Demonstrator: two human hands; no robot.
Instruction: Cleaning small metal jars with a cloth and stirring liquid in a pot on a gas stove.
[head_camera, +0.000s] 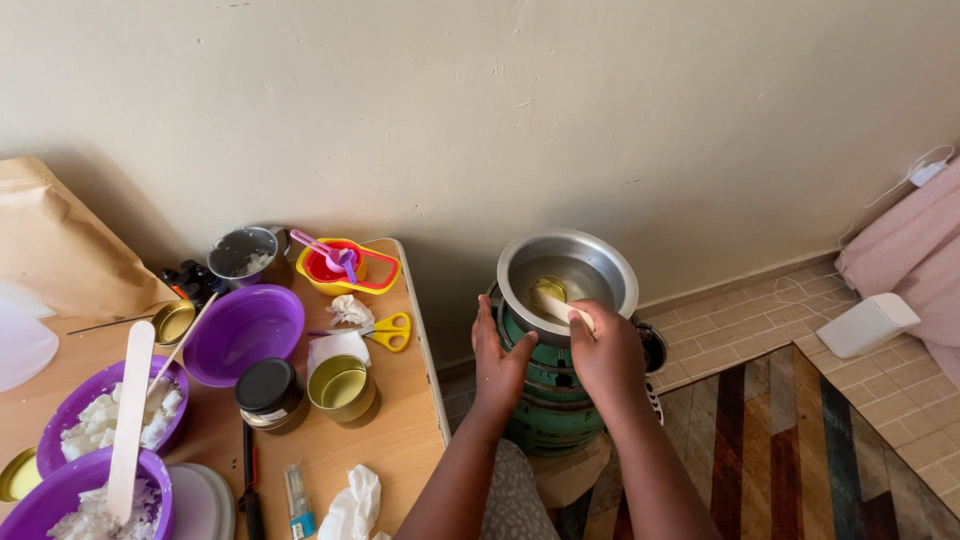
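Right hand (608, 352) has its fingers closed around a wooden stick (556, 305) that dips into the metal pot (567, 270) on the green stove (550, 395). Left hand (497, 360) rests flat, fingers open, against the stove's side, just below the pot rim. The desk (400, 440) stands just left of the stove.

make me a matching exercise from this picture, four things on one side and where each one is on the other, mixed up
Things:
1. metal pot
2. yellow scissors
3. flat wooden stick
4. white box

Places:
A. on the tiled floor by the pink cloth
B. resting across the purple bowls of white chunks
C. on top of the green stove, steadied by the left hand while the right hand stirs
D. on the wooden table beside the empty purple bowl

Pairs: 1-C, 2-D, 3-B, 4-A
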